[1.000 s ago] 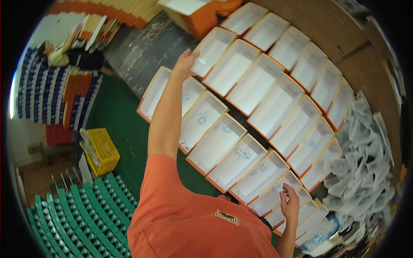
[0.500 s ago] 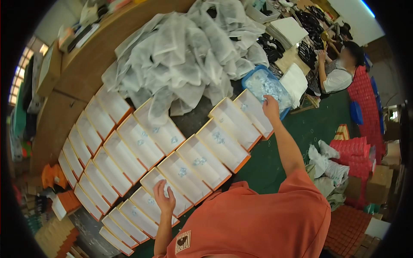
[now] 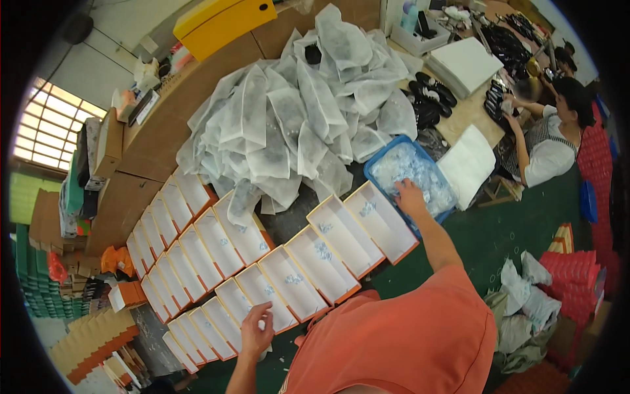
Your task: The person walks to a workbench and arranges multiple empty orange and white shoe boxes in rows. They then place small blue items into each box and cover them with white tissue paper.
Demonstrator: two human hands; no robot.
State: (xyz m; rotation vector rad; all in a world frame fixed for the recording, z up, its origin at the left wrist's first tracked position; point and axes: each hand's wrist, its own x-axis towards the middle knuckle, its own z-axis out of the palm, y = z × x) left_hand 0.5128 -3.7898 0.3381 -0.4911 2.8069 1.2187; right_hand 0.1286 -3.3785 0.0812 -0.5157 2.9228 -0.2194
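Reaching into the blue rectangular plastic tub, the right hand bends its fingers onto small clear-and-blue plastic packets; whether it grips any cannot be told. The left hand, half open with fingers loosely curled, hovers by the white-lined, orange-sided open cardboard boxes; its contents are unclear. The tub sits beside the rightmost box.

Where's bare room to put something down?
There's a small dark surface patch between the translucent white bag pile and the open white orange-edged boxes, plus green floor right of the blue plastic tub. The tub, by the right hand, is crowded with clear packets.
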